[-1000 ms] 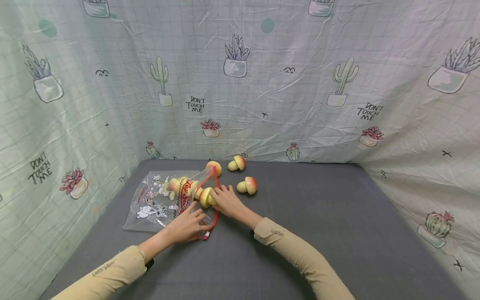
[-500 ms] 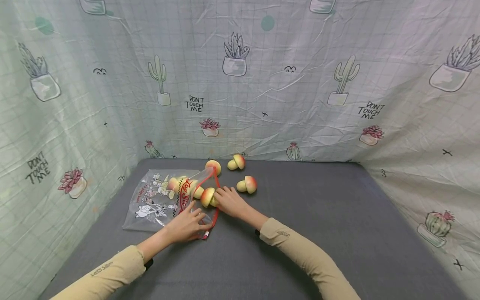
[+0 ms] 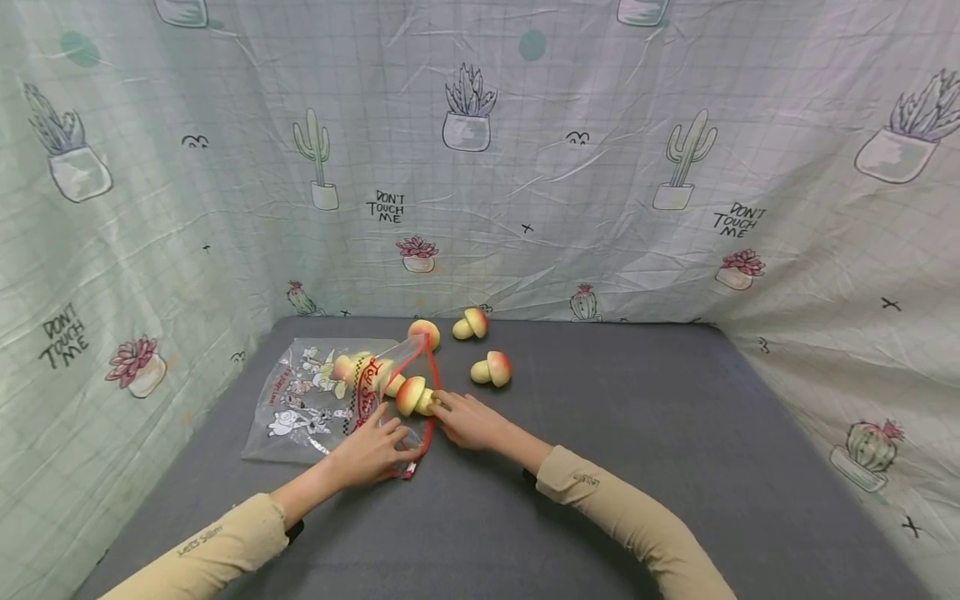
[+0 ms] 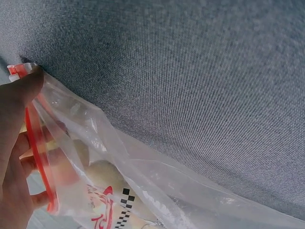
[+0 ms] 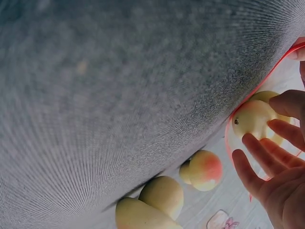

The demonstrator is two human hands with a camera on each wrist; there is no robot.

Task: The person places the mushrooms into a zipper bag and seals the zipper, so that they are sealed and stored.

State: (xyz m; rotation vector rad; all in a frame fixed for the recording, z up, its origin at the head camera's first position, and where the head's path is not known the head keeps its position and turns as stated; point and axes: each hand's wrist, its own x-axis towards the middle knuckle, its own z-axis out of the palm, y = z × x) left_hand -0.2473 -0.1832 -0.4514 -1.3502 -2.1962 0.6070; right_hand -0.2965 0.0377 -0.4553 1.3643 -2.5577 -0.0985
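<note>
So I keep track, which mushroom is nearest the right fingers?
The mushroom at the red-edged mouth of the bag: fingers of the right hand are by its stem. Loose mushrooms and those deeper inside are farther.

Supporting surface, dark grey (image 3: 637,433), with a fine ribbed weave visible in the wrist views; on its left part lies a clear plastic bag (image 3: 315,396), printed with cartoon figures and red lettering, its red-edged mouth toward the right; beyond the mouth, near the far edge, sits a first toy mushroom (image 3: 422,328), seen chiefly as a rounded yellow form partly overlapped by the bag's upper corner; just to its right, a second toy mushroom (image 3: 470,324) lies tipped over, stem leftward; nearer the viewer, a third toy mushroom (image 3: 491,369) lies likewise, its red-and-yellow cap rightward.
</note>
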